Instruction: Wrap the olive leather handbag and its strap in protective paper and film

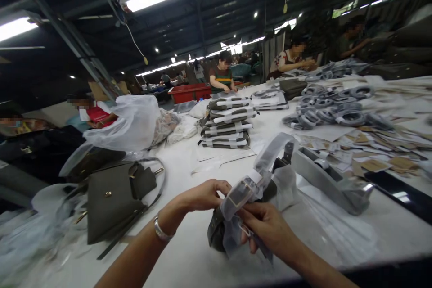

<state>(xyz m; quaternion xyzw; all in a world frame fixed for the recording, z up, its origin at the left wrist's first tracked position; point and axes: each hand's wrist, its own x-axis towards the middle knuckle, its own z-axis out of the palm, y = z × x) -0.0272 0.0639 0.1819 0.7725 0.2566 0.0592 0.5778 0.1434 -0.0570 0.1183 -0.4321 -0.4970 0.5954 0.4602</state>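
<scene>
A dark olive bag strap (218, 229), partly wrapped in translucent film and with a gold buckle under the film, stands in loops above the white table. My left hand (205, 195), a silver bangle on its wrist, has its fingers curled at the strap's left upper side. On the other side, my right hand (265, 225) grips the lower wrapped part, its thumb below the buckle. A thin white loop shows by the right fingertips. Parts of the strap are hidden behind the film and my fingers.
An olive handbag (111, 198) lies left, beside clear plastic bags (124, 121). Stacked wrapped bundles (227, 121) stand ahead. A grey tape dispenser (330, 180) is at right, near coiled wrapped straps (351, 114), scattered paper tags (381, 148) and a dark flat panel (401, 193). Several people work beyond.
</scene>
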